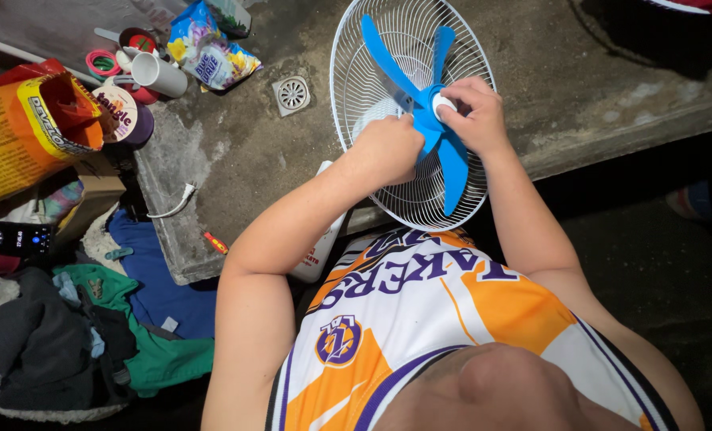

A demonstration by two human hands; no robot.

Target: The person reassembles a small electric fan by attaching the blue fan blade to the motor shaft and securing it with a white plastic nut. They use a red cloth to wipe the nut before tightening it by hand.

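Bare concrete ledge [595,88] right of fan grille [372,88]; clutter crowds left.

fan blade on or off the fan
On: the blue fan blade sits inside the white grille, both hands at its hub.

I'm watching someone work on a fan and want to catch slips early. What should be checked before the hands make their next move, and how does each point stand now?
1. Left hand steadies the blue fan blade: ok, it grips near the hub.
2. Right hand on the white hub cap: ok, fingers pinch it.
3. White wire grille rests flat on the concrete slab: cannot tell, its near rim overhangs the edge.
4. Fan unplugged: cannot tell, a loose white plug lies on the slab, its cord unclear.
5. White bottle clear of the elbows: not ok, it stands by the left forearm.
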